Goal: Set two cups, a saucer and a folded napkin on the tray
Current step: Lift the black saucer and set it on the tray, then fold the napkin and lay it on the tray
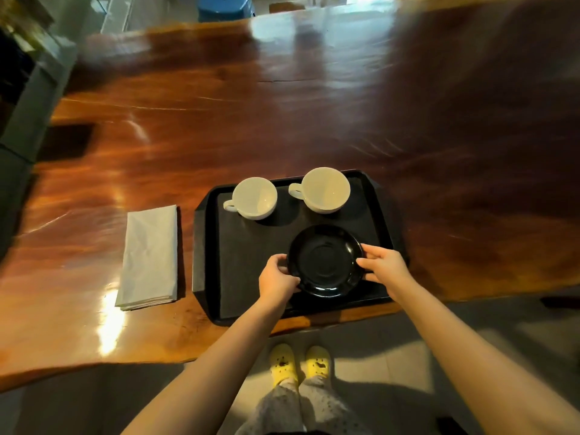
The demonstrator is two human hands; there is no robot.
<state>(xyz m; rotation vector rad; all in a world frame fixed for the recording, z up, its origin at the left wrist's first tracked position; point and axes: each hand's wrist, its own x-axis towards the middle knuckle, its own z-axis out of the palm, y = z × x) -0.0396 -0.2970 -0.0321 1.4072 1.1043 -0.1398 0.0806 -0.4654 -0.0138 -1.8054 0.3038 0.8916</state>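
Observation:
A black tray (207, 246) lies on the wooden table near its front edge. Two white cups stand at the tray's far side: the left cup (255, 198) and the right cup (326, 189), both with handles pointing left. A black saucer (326, 260) is over the tray's near right part. My left hand (277, 277) grips its left rim and my right hand (384, 262) grips its right rim. A folded grey napkin (149, 257) rests on the table, just left of the tray.
The glossy wooden table (282, 105) stretches far beyond the tray. Its front edge runs just below the tray, with tiled floor and yellow shoes (299, 361) beneath. A blue stool (224, 6) stands past the far edge.

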